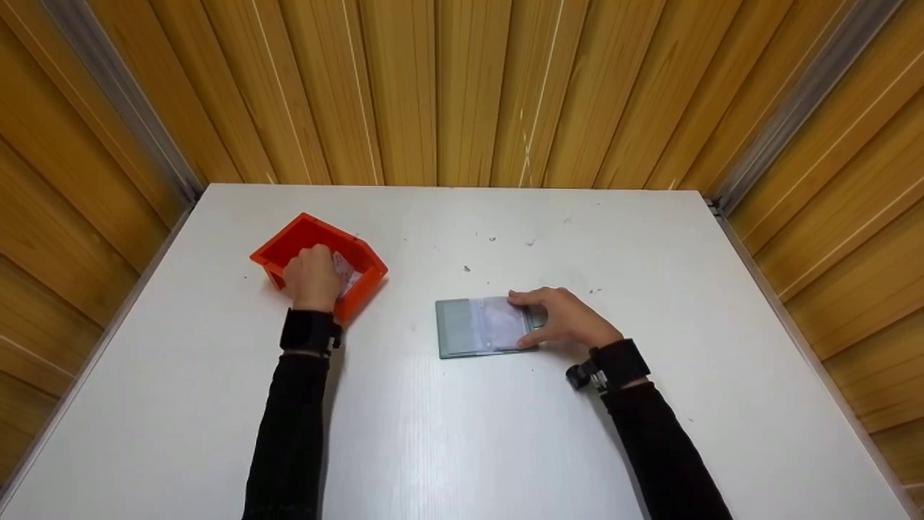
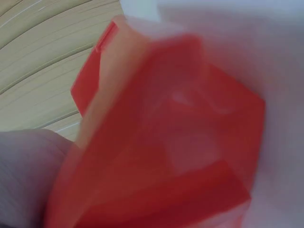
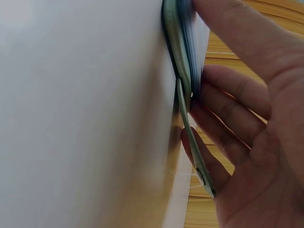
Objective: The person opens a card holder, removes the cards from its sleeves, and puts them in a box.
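Note:
A red plastic bin (image 1: 365, 295) stands on the left of the table, with white printed slips (image 1: 345, 271) inside. My left hand (image 1: 314, 278) reaches down into it, knuckles up; its fingertips are hidden, and the left wrist view is too blurred to show what they touch. At the middle of the table lies a green card holder (image 1: 452, 328), opened out, its clear plastic pages (image 1: 498, 321) turned up. My right hand (image 1: 570, 318) holds it by its right part, thumb at the near edge and fingers at the far edge. The right wrist view shows the stacked sleeves (image 3: 192, 42) edge-on.
The white table (image 1: 447, 448) has small dark specks (image 1: 467, 269) beyond the card holder. Wood-patterned panels (image 1: 462, 94) stand at the back and on both sides. A wrist camera (image 1: 579, 376) sticks out beside the right hand.

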`<state>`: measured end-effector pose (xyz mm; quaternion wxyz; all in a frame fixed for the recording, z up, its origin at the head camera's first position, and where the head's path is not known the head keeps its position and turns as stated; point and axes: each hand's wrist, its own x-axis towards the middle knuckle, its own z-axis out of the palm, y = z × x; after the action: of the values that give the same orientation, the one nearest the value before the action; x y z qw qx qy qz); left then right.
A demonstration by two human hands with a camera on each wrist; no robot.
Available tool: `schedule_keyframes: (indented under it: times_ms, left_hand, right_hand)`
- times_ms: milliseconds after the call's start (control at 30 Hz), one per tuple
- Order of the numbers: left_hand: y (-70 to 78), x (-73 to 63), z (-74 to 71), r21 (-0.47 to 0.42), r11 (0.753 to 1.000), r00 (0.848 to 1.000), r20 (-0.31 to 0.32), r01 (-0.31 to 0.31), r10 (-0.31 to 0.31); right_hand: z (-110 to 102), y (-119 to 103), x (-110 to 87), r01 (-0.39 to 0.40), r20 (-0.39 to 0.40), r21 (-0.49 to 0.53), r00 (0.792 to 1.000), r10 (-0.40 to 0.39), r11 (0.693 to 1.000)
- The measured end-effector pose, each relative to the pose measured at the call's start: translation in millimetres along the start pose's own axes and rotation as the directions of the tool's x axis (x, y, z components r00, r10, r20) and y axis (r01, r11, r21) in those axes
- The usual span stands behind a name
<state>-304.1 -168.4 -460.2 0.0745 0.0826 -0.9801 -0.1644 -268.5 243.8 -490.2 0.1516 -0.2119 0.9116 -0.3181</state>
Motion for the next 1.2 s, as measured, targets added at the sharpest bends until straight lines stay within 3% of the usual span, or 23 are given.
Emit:
schedule_keyframes:
  times_ms: [200, 433, 567, 733, 900, 1000, 1067, 1133, 1200]
  left_hand:
    - [1.5, -3.6, 3.3, 0.144, 0.989, 0.998, 0.04, -0.046, 0.04]
    - [6.9, -5.8, 10.6, 0.289, 0.956, 0.998, 0.045, -0.047, 0.035]
    - [9.2, -5.7, 14.0, 0.325, 0.945, 0.999, 0.027, -0.047, 0.041]
    - [8.9, -5.8, 14.5, 0.319, 0.947, 0.999, 0.018, -0.038, 0.034]
    - [14.9, -11.3, 6.2, 0.245, 0.967, 0.998, 0.024, -0.065, 0.06]
    - [24.8, -19.0, -8.9, 0.156, 0.982, 0.992, -0.04, -0.11, 0.118]
    - [36.0, -25.6, -19.2, 0.072, 0.982, 0.979, -0.092, -0.173, 0.179]
    - [52.4, -33.8, -23.9, -0.038, 0.966, 0.962, -0.104, -0.257, 0.252]
    - [72.2, -42.9, -20.6, -0.159, 0.929, 0.942, -0.05, -0.335, 0.331]
  right_hand:
    - [0, 0, 0.3, -0.001, 0.005, -0.012, 1.0, 0.001, 1.0]
    - [0, 0, -0.7, 0.0, -0.005, 0.004, 1.0, 0.0, 1.0]
    - [0, 0, -0.7, -0.002, -0.007, -0.002, 1.0, 0.002, 1.0]
    - [0, 0, 0.1, -0.008, -0.002, -0.014, 1.0, 0.008, 1.0]
    - [0, 1, -1.3, -0.01, -0.002, -0.028, 1.0, 0.01, 1.0]
    - [1, 0, 1.4, -0.005, 0.003, -0.033, 1.0, 0.005, 0.999]
    - [2, -2, 3.4, -0.003, 0.008, -0.036, 1.0, 0.003, 0.999]
    - [1, -3, 3.6, -0.001, 0.014, -0.042, 1.0, 0.002, 0.999]
    - [-1, -2, 1.1, -0.004, 0.017, -0.048, 1.0, 0.005, 0.999]
